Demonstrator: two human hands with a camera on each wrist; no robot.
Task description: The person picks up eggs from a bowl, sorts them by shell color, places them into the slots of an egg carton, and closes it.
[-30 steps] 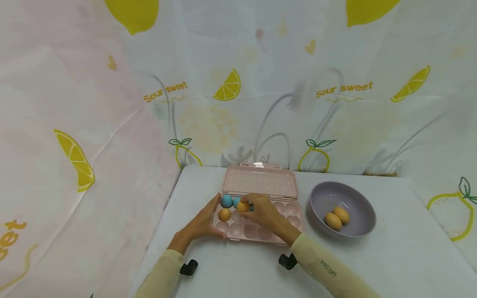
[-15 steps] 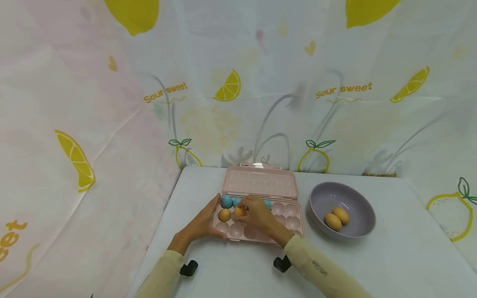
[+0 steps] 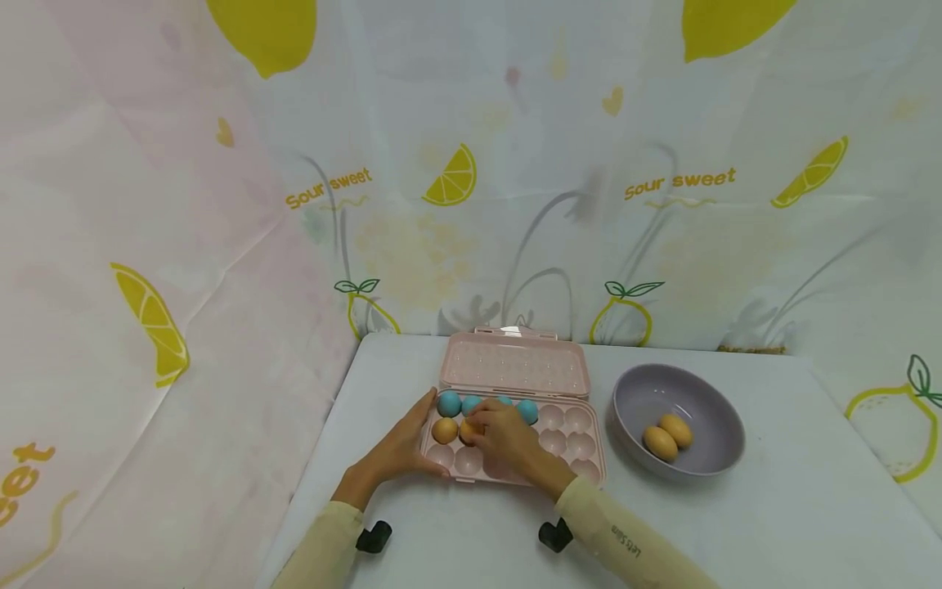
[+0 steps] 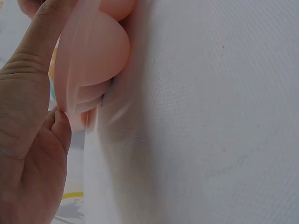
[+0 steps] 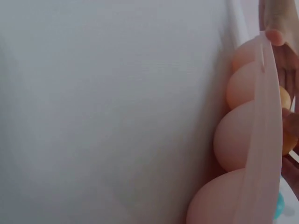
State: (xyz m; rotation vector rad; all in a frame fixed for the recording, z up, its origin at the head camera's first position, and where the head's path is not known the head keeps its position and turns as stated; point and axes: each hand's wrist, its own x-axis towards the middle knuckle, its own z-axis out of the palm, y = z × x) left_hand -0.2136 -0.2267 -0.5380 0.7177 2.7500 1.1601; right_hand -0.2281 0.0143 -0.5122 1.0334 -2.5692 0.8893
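A pink egg carton lies with its lid folded back. Its left end is held by my left hand, the thumb along the front edge and the fingers at the left side. My right hand pinches a brown egg at the second cup of the middle row. Left of that egg sits another brown egg. Several blue eggs fill the left part of the back row, partly hidden by the right hand. In the right wrist view, fingertips overlap the pinched egg.
A grey-purple bowl with two brown eggs stands right of the carton. All of it rests on a white-covered table. Behind and to the left hangs a lemon-printed sheet. A black band piece sits at each wrist.
My right hand has brought the brown egg down and slightly left from over the back row to the middle-row cup, exposing the rightmost blue egg. The left hand keeps its place.
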